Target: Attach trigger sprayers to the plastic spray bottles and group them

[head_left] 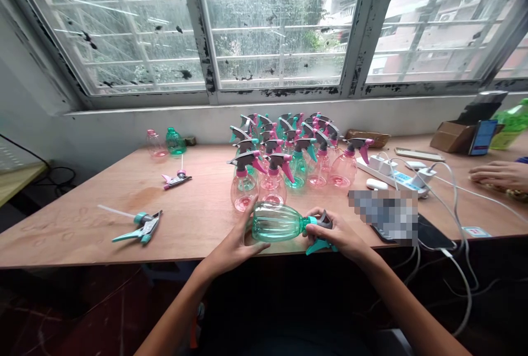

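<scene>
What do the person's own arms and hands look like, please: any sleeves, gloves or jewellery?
The left hand and right hand are ungloved, with no ring visible. The left forearm and right forearm are bare to the picture's lower edge: no sleeve, watch or bracelet shows.

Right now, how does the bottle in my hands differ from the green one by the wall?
The held bottle lies on its side; the wall bottle stands upright. The held bottle has a spray head on; the wall bottle has none. The left hand and right hand grip the held bottle; the wall bottle is untouched. Both are clear green.
</scene>
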Motion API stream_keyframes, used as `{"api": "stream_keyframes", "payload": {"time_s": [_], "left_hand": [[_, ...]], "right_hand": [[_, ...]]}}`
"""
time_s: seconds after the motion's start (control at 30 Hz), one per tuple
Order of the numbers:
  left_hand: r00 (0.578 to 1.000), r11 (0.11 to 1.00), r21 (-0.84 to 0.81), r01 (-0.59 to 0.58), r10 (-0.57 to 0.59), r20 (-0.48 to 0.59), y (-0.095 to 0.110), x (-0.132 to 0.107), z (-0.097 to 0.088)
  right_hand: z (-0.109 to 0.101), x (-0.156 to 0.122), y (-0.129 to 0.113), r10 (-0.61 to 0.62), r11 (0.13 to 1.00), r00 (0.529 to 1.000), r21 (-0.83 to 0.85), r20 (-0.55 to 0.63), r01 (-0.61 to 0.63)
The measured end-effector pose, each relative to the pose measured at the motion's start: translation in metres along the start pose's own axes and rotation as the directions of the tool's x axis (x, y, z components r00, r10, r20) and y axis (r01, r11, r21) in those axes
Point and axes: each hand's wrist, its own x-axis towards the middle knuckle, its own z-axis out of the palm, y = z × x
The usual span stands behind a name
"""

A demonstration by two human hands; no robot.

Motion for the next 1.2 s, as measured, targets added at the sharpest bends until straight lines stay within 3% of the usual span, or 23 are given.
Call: {"api": "stream_keyframes", "payload": {"time_s": [0.2,0.4,0.63,0.9,1.2], "left_hand": [[0.995,0.991,-0.092,0.097,-0.094,0.036,-0.0013,-0.0003,-0.0016],[1.000,0.999,-0.034,-0.008,0.008,0.001,0.0008,-0.0006,-0.0012],[0.996,0.993,-0.087,0.085,-0.084,0.011,-0.0017,-0.0002,-0.0026],[1.000,1.000,-0.021,-0.001,0.002,0.011,0.0002,-0.0012,-0.0016],[0.996,0.995,-0.064,0.075,-0.072,0.049,0.0027,0.0000,-0.0032]], "right_hand": [[0.0005,-0.0002,-0.0012,0.005,1.000,1.000,0.004,-0.001,-0.005],[0.0008,-0.0004,0.0000,0.007,1.000,1.000,-0.012,-0.007,-0.007],[0.0027,-0.0010,-0.0046,0.011,1.000,1.000,-0.015,-0.002,-0.011],[0.0030,-0.0011,-0.0037,0.008,1.000,1.000,-0.012,-0.015,-0.008],[0.0043,-0.0011,-0.0055,0.012,1.000,1.000,-0.014,-0.026,-0.012]]}}
